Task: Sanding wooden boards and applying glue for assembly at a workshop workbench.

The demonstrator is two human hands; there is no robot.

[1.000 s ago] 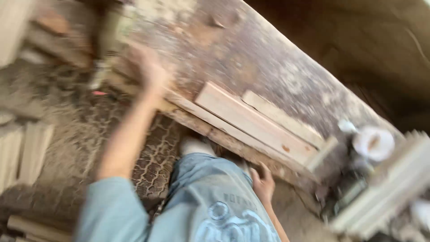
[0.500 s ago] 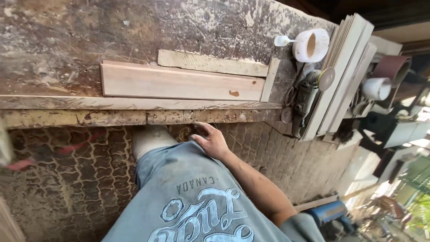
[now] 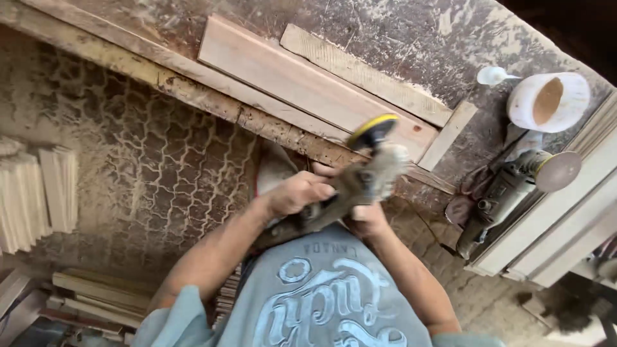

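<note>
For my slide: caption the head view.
Both hands, left and right, grip a dusty sander above a plank.

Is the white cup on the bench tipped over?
No, the white cup stands upright on the bench, its open top showing something brown inside.

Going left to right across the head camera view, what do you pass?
Stack of pale wood slats → left hand → dusty sander with a yellow-rimmed pad → second power sander lying on the bench → white tub of brown paste.
</note>
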